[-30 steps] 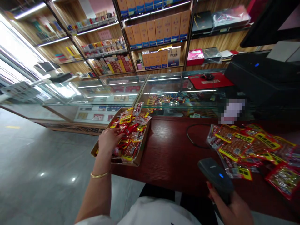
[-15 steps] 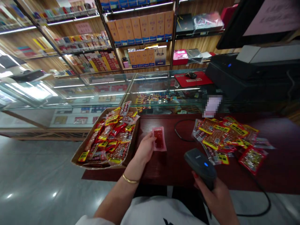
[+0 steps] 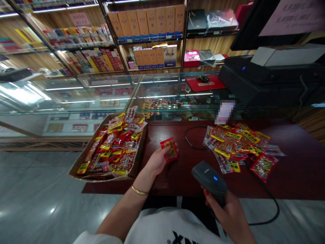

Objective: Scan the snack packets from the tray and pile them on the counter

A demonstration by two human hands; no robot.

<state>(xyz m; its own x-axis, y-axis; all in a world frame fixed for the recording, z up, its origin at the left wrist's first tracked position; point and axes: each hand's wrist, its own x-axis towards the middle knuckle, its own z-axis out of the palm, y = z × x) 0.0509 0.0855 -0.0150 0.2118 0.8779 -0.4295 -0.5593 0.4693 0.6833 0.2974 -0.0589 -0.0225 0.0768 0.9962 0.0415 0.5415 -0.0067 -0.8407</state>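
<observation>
My left hand [image 3: 157, 160] pinches a small red snack packet [image 3: 171, 151] above the dark wooden counter, its printed face with a yellow-brown middle turned up. In my right hand [image 3: 225, 208] is a black barcode scanner [image 3: 208, 179] with a blue light on top, its head angled toward the left. To the left stands a cardboard box [image 3: 139, 162] heaped with red and yellow snack packets [image 3: 119, 142]. A loose pile of similar packets [image 3: 232, 142] lies on the right, with a red-edged packet [image 3: 263, 166] at its near side.
The dark counter [image 3: 162, 183] has a glass display case [image 3: 162, 84] behind it. A black cable [image 3: 186, 137] loops across the counter. A computer mouse [image 3: 203, 78] rests on a red mat [image 3: 215, 84]. Black equipment [image 3: 269, 81] and a monitor [image 3: 243, 30] stand at the right.
The packet in my left hand has turned over, from its pinkish-edged dark red side to its printed red face. My right hand still holds the scanner. The whole view has shifted slightly.
</observation>
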